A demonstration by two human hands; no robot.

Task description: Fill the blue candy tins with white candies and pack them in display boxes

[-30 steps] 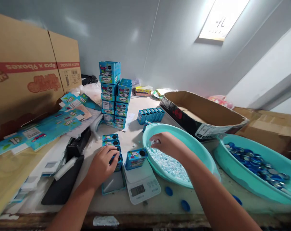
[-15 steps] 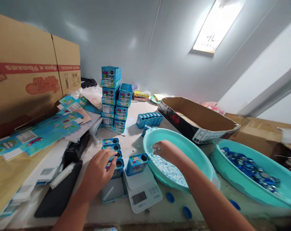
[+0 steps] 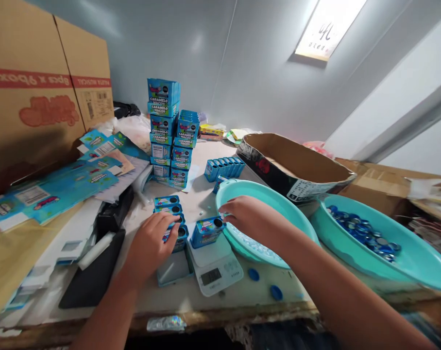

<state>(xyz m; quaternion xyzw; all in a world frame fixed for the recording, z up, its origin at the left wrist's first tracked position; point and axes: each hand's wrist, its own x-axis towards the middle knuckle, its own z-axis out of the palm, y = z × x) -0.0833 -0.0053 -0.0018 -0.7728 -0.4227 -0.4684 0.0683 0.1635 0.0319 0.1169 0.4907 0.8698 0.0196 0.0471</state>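
My left hand [image 3: 153, 240] lies over the front of a short row of blue candy tins [image 3: 168, 209], its thumb and fingers curled about one tin [image 3: 180, 237]. Beside that row, another blue candy tin [image 3: 207, 232] with a round dark hole in its top stands on a white kitchen scale [image 3: 220, 274]. My right hand [image 3: 247, 216] has its fingertips pinched right by this hole, with pale bits of candy just showing at them. Under the right wrist is a turquoise basin [image 3: 267, 192] holding small white and pale blue candies [image 3: 251, 243].
A second turquoise basin [image 3: 420, 265] holds blue lids [image 3: 362, 231]. Loose blue caps [image 3: 276, 292] lie near the table's front edge. Tall stacks of blue tins [image 3: 164, 124] stand behind, a cut-down carton [image 3: 296, 170] at back right. Left are printed card sheets [image 3: 67, 184] and a big carton [image 3: 45, 68].
My right hand has moved left from over the candies to the top of the tin on the scale. The left hand stays at the row of tins. The view has tilted down.
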